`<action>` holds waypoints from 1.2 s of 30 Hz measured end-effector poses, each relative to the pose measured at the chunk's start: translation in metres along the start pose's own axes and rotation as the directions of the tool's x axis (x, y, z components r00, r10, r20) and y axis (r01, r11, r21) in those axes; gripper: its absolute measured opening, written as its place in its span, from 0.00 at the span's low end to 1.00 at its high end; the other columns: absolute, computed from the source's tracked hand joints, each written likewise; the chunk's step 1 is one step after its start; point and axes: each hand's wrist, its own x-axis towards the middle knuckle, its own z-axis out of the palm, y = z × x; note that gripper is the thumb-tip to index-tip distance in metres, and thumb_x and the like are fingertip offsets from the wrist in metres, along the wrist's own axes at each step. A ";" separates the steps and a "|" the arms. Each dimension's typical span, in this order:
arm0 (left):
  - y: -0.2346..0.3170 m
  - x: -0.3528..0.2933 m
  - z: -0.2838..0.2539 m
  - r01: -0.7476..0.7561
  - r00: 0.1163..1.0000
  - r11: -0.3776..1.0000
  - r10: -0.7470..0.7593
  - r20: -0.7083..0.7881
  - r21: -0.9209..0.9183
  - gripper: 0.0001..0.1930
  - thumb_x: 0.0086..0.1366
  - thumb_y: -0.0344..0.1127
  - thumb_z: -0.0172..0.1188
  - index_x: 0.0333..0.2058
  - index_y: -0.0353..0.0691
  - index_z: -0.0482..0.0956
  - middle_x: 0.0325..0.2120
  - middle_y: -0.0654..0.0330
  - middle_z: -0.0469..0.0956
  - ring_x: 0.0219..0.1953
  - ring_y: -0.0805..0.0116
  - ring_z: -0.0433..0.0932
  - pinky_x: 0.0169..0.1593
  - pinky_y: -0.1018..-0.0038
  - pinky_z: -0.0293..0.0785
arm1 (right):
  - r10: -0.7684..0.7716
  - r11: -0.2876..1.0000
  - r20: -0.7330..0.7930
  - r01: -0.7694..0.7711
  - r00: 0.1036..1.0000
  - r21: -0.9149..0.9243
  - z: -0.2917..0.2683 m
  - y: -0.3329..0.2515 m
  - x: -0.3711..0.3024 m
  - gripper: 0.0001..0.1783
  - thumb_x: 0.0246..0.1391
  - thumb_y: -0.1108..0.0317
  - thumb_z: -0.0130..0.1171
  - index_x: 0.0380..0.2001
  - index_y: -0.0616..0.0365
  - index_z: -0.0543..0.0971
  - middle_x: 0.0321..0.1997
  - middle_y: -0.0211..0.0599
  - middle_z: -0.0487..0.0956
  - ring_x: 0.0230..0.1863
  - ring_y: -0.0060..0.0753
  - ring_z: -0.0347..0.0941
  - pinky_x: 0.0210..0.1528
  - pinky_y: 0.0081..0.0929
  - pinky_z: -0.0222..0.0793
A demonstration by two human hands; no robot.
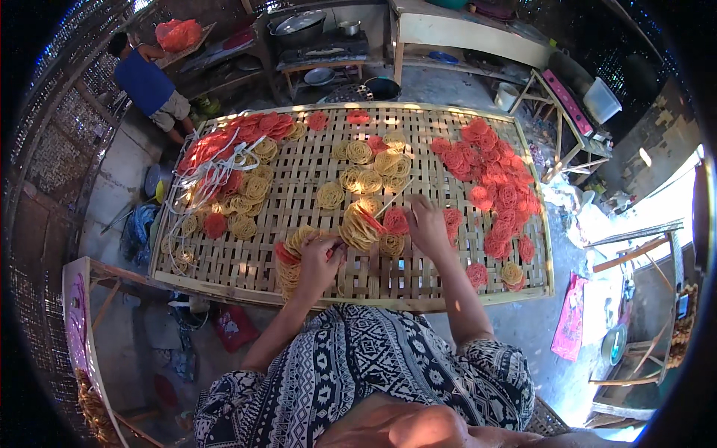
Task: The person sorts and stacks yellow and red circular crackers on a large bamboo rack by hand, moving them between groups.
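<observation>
Central stack: yellow coiled discs [359, 229] with red among them, tilted on the woven bamboo rack [314, 160], between the two hands and just beyond the left fingertips.
Thin stick: a pale stick [397, 194] slants from the stack's upper right edge, up and to the right, ending near the right hand.
Left stack: overlapping yellow discs [288, 278] and a red one, at the rack's near edge, just left of the left hand and partly covered by it.
Left hand grip: fingers of the left hand [321, 261] curled; a bit of red shows at the fingertips; whether they clasp a disc cannot be told.
Left arm pose: forearm rises from the lower left and angles inward, back of the hand upward.
Right hand grip: fingers of the right hand [428, 225] bent downward beside a red disc [396, 220]; contact and closure cannot be told.
Right arm pose: forearm reaches forward and inward from the lower right; the right hand is farther forward than the left.
Right-side supply: a broad heap of red coiled discs [497, 187], well right of the right hand.
Left-side supply: white strips [237, 158] lie over red and yellow discs in the far left area.
</observation>
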 end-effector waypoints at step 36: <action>-0.078 -0.193 -0.032 0.579 0.816 0.812 -0.576 0.060 -0.077 0.21 0.61 0.50 0.59 0.38 0.34 0.79 0.34 0.44 0.79 0.38 0.54 0.79 0.43 0.62 0.72 | 0.234 0.803 -0.005 -0.190 0.972 0.564 0.029 -0.009 -0.005 0.13 0.65 0.66 0.48 0.33 0.66 0.73 0.30 0.38 0.78 0.32 0.27 0.75 0.37 0.26 0.72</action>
